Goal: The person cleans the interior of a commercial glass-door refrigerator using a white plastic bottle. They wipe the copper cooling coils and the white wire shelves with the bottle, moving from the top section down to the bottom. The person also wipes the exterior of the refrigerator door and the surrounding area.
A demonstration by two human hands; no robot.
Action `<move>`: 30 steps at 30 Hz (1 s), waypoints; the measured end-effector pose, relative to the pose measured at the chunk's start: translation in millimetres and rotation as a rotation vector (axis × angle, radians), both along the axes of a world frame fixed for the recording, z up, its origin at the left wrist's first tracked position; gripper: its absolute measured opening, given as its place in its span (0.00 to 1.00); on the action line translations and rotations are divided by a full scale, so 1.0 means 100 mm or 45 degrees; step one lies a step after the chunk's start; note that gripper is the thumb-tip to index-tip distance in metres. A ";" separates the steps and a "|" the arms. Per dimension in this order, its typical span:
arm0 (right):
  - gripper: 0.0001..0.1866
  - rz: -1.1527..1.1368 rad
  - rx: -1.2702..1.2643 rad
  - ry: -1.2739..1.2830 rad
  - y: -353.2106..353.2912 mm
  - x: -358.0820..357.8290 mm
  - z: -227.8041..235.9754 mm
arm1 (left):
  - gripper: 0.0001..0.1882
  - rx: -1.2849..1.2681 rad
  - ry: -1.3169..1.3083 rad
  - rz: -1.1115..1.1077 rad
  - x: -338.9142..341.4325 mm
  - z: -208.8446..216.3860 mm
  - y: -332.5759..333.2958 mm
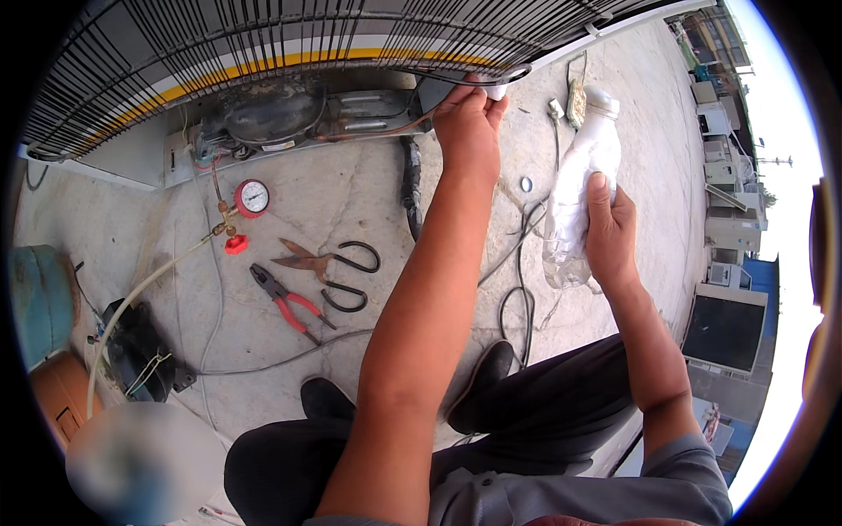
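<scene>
- Outdoors, bare concrete floor (351, 193) is filling the view, with the back of a refrigerator lying across the top at 12 o'clock, its black wire condenser grille (263, 44) and dark compressor (263, 114) facing me.
- I am reaching my left hand (469, 123) up toward 12 o'clock, and its fingers are pressing together on a small white piece (498, 90) right at the grille's lower edge, where a thin copper tube (386, 131) is running in.
- I am keeping my right hand (610, 232) at about 2 o'clock, wrapping its fingers around the lower half of a clear plastic bottle (583, 184).
- That bottle is standing nearly upright, its long axis running from 6 to 12 o'clock, neck uppermost; it is sitting just at 3 o'clock of my left hand, near but apart.
- My left hand is lying nearer the grille joint; the bottle's neck is ending a little below that spot and off toward 3 o'clock.
- At 9 o'clock a red-rimmed pressure gauge (252, 198) is hanging on a hose, with scissors (329, 267) and red-handled pliers (285, 302) lying just beside each other below it.
- Black cables (517, 289) are trailing over the floor between my arms, above my dark shoes.
</scene>
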State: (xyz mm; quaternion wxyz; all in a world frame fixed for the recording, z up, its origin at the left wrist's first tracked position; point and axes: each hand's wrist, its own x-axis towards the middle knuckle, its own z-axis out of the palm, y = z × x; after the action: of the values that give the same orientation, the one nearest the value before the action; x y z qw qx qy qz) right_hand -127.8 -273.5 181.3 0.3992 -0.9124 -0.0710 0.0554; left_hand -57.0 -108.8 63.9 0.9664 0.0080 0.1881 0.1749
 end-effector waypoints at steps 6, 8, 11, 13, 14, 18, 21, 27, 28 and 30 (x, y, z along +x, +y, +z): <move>0.32 0.002 0.017 -0.038 0.00 0.05 -0.07 | 0.10 0.060 0.017 -0.048 0.02 -0.01 0.10; 0.32 0.013 -0.022 -0.051 0.00 0.03 -0.01 | 0.13 0.125 -0.009 -0.056 0.02 -0.02 0.12; 0.33 0.024 0.019 -0.066 -0.08 0.02 0.06 | 0.13 0.169 -0.020 -0.070 0.02 -0.03 0.10; 0.33 0.015 0.047 -0.090 -0.16 0.04 0.03 | 0.13 0.155 -0.035 -0.081 0.02 -0.02 0.07; 0.33 0.000 0.066 -0.106 -0.20 0.07 0.01 | 0.11 0.148 -0.020 -0.068 0.02 -0.01 0.07; 0.33 -0.006 0.056 -0.180 -0.26 0.18 0.07 | 0.09 0.159 0.027 -0.056 0.03 -0.04 0.08; 0.33 0.003 0.083 -0.235 -0.34 0.28 0.23 | 0.09 0.182 -0.006 -0.063 0.04 -0.07 0.14; 0.27 -0.076 0.298 -0.260 -0.50 0.41 0.40 | 0.09 0.204 -0.023 -0.073 0.07 -0.10 0.15; 0.27 -0.084 0.321 -0.292 -0.50 0.41 0.40 | 0.09 0.203 -0.013 -0.068 0.08 -0.08 0.13; 0.27 -0.095 0.365 -0.321 -0.50 0.41 0.39 | 0.08 0.194 -0.052 -0.073 0.09 -0.10 0.14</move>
State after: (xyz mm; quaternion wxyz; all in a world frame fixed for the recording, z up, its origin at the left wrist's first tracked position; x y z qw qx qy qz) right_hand -86.8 -324.0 219.9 0.5148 -0.8479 -0.0936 -0.0848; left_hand -47.9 -94.4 54.3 0.9713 0.0834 0.1543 0.1610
